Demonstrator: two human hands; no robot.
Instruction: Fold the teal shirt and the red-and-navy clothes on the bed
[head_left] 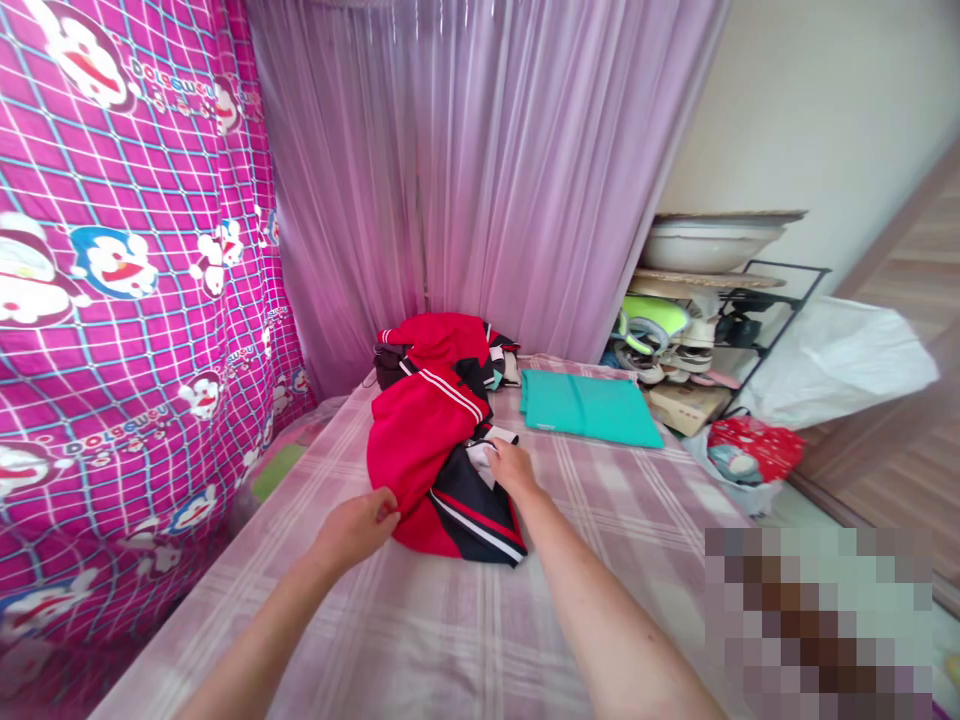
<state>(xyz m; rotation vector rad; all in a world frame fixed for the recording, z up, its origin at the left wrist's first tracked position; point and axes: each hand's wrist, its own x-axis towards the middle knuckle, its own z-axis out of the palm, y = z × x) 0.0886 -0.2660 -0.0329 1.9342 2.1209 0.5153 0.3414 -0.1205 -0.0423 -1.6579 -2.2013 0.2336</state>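
- Left hand (358,527): pinching the lower left edge of the red sports jacket with white stripes and dark navy panels (427,450), fingers closed on the cloth.
- Right hand (512,466): lying on the navy and white part of the same jacket, fingers bent over the fabric; real grasp or only pressing, cannot tell.
- Jacket itself: crumpled in a heap near the middle of the bed with the pale pink checked sheet (600,500), between both hands.
- Behind the jacket: a second bundle of red and dark clothes (450,345), touching the first one.
- Just to the right of the bundle: a folded teal cloth (589,408), flat on the sheet.
- Further out: sheer violet curtain (480,170) at the back, magenta cartoon-printed sheet (112,280) hanging on the left, black metal rack with shoes and a basin (705,310) on the right, white plastic bag (832,360) and red bag (754,448) beside it.
- Possible trouble: a pull with only the left pinch holding may let the slippery cloth slide out; a pull toward the body may also drag the touching bundle along and disturb the folded teal cloth.
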